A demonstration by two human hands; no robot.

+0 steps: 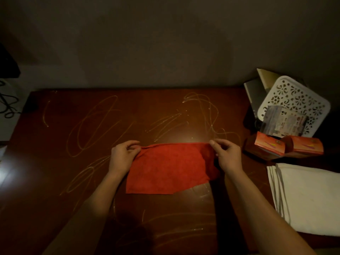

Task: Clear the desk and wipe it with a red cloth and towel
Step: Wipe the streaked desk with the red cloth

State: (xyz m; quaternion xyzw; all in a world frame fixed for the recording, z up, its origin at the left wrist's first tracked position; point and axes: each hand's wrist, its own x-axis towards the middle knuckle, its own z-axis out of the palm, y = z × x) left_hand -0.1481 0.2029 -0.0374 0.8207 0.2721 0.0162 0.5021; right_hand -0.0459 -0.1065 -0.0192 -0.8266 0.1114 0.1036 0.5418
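A red cloth (165,168) is spread over the middle of the dark wooden desk (73,162). My left hand (123,155) pinches its far left corner. My right hand (227,155) pinches its far right corner, and the far edge is stretched between them. Pale looping streaks of liquid cover the desk top around the cloth. A folded white towel (309,197) lies at the right edge of the desk.
At the back right stand a white perforated tray (294,100) with a packet leaning on it, dark books behind it, and two orange boxes (288,147) in front. Cables hang at the far left. A wall runs behind the desk.
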